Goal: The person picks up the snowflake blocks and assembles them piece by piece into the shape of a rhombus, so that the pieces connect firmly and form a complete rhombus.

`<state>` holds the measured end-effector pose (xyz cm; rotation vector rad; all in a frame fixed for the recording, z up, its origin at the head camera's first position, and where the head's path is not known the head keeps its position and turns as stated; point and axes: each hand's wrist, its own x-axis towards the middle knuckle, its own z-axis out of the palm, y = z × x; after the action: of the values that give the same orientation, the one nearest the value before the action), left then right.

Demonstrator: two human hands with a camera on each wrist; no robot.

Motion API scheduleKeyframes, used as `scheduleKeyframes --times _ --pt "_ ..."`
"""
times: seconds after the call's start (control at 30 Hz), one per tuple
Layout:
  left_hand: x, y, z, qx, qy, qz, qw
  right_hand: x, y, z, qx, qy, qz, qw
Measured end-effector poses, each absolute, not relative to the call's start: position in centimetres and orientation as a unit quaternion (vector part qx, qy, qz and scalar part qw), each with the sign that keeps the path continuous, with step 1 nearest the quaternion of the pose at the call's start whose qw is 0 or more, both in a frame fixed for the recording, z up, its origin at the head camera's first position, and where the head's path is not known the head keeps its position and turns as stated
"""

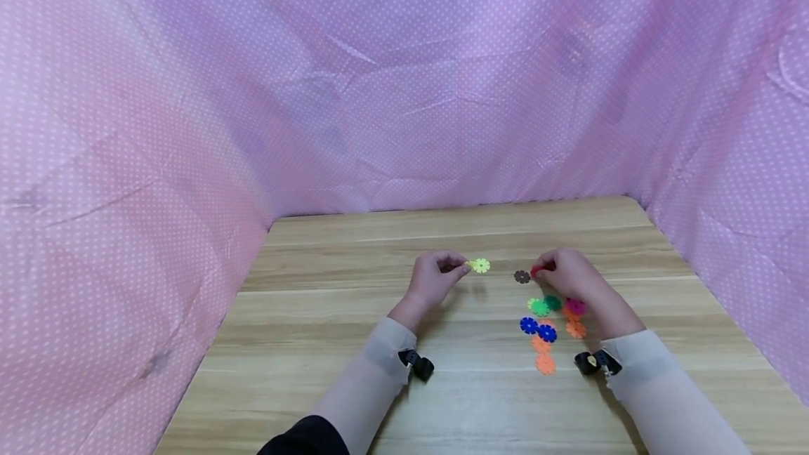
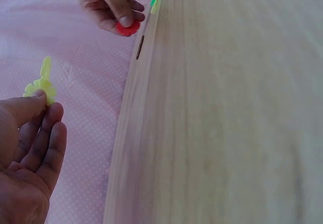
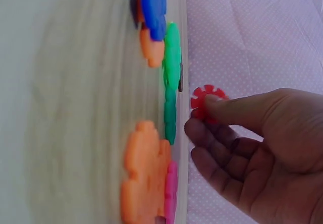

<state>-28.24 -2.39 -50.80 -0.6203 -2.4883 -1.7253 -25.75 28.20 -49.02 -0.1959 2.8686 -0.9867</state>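
My left hand (image 1: 436, 278) pinches two joined yellow snowflake discs (image 1: 481, 266) between thumb and forefinger, held up off the table; the left wrist view shows one yellow disc (image 2: 41, 89) under the thumb and another standing edge-on from it. Between thumb and fingertips of my right hand (image 1: 569, 272) is a red snowflake disc (image 3: 204, 99), mostly covered by the fingers in the head view. A brown disc (image 1: 522, 277) lies on the table just left of the right hand. The two hands are apart, with the brown disc between them.
Nearer me on the wooden table (image 1: 316, 343) lie several loose discs: green (image 1: 539, 307), dark green (image 1: 553, 302), blue (image 1: 546, 333), orange (image 1: 546, 364) and magenta (image 1: 576, 306). Some overlap. A pink dotted cloth (image 1: 404, 125) hangs behind the table and at both sides.
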Motion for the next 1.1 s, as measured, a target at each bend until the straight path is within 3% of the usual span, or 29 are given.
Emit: scheduleKeyframes --times 0.7,1.1 --pt "-28.7 -2.3 -50.9 -0.188 -0.809 -0.556 0.039 -25.9 25.5 -47.8 -0.066 0.896 -0.439 -0.031" --pt "-28.4 -2.2 -51.0 -0.187 -0.809 -0.556 0.028 -25.4 23.8 -48.2 -0.091 0.873 -0.479 -0.017"
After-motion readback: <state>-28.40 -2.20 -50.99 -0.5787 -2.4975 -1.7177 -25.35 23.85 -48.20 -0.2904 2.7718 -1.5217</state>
